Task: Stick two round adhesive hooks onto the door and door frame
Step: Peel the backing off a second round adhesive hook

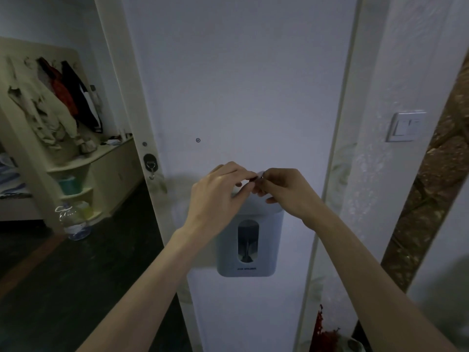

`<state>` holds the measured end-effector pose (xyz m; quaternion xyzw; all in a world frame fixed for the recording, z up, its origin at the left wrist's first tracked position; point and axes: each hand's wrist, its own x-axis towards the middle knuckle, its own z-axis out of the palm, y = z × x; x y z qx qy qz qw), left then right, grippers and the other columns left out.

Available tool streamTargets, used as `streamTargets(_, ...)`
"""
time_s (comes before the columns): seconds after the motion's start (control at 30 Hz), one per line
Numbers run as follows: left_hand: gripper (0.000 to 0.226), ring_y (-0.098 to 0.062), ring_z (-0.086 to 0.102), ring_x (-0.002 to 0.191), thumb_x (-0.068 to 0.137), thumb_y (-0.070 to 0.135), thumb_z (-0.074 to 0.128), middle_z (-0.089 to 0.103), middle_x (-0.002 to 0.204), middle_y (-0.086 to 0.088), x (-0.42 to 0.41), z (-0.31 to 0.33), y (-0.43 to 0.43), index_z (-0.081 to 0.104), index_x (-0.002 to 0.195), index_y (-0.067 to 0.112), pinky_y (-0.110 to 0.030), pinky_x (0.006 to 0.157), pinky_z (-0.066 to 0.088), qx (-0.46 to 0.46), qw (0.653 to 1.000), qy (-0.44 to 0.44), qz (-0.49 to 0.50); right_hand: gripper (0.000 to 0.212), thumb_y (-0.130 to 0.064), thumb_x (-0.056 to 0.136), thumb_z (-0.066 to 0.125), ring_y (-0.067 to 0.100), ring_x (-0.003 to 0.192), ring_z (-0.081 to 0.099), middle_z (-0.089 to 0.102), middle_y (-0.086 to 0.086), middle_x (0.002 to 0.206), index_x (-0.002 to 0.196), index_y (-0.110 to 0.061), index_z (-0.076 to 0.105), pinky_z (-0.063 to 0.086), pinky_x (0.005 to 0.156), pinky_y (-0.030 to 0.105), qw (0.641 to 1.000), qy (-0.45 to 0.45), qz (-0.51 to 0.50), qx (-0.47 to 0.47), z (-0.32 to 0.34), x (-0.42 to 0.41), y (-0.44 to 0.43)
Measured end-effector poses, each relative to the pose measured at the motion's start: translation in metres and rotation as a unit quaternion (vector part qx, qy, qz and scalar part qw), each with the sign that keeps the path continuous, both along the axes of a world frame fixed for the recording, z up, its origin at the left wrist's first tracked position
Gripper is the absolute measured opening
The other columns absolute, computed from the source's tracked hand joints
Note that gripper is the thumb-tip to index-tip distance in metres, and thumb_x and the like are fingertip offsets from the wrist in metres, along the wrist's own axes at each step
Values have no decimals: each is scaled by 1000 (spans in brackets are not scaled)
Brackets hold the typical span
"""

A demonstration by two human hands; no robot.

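Note:
A white door [241, 85] fills the middle of the view, with its pale frame [340, 148] running down the right. One round dark adhesive hook [150, 161] with a metal hook sits stuck on the left frame strip. My left hand [218, 191] and my right hand [284, 191] meet in front of the door at chest height. Both pinch a small round adhesive hook [259, 176] between their fingertips. Fingers cover most of it, so only its grey edge shows.
A grey cup holder box [247, 250] is mounted on the door just below my hands. A light switch [406, 127] is on the right wall. Left of the door are shelves with hanging coats [63, 97] and a plastic bottle [74, 222] on the dark floor.

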<state>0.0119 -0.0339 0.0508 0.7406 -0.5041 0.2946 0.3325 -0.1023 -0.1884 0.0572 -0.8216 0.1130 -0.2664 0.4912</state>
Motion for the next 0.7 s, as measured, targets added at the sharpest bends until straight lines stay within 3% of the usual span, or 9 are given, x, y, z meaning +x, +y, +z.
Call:
streamTargets(0.27, 18, -7, 65, 91, 105, 41, 63, 73, 102, 19, 18, 7, 3, 80, 109, 37, -40, 68, 57, 33, 997, 6, -67, 22, -23, 105, 59, 13, 88, 77, 82, -3, 91, 100, -13, 78, 64, 83, 31, 999, 3, -4, -35, -4, 3, -3)
streamTargets(0.47, 20, -8, 63, 88, 106, 38, 62, 73, 98, 17, 22, 11, 3, 81, 105, 32, -32, 65, 53, 43, 996, -24, -76, 25, -29, 106, 60, 13, 89, 77, 82, -5, 91, 99, -14, 79, 64, 85, 34, 998, 4, -17, -62, -4, 4, -5)
streamTargets(0.57, 20, -11, 64, 85, 104, 37, 63, 74, 97, 16, 20, 13, 2, 82, 102, 31, -20, 60, 39, 40, 996, -52, -63, 26, -28, 106, 59, 14, 90, 77, 82, -5, 91, 99, -13, 79, 64, 85, 34, 997, 5, -21, -69, -3, 4, -4)
streamTargets(0.7, 22, -11, 66, 85, 103, 42, 62, 75, 97, 16, 17, 14, 2, 82, 103, 33, -31, 58, 49, 34, 995, -77, -58, 24, -24, 106, 59, 16, 89, 77, 81, -2, 91, 99, -13, 79, 64, 85, 36, 996, 7, -28, -86, -2, 4, -4)
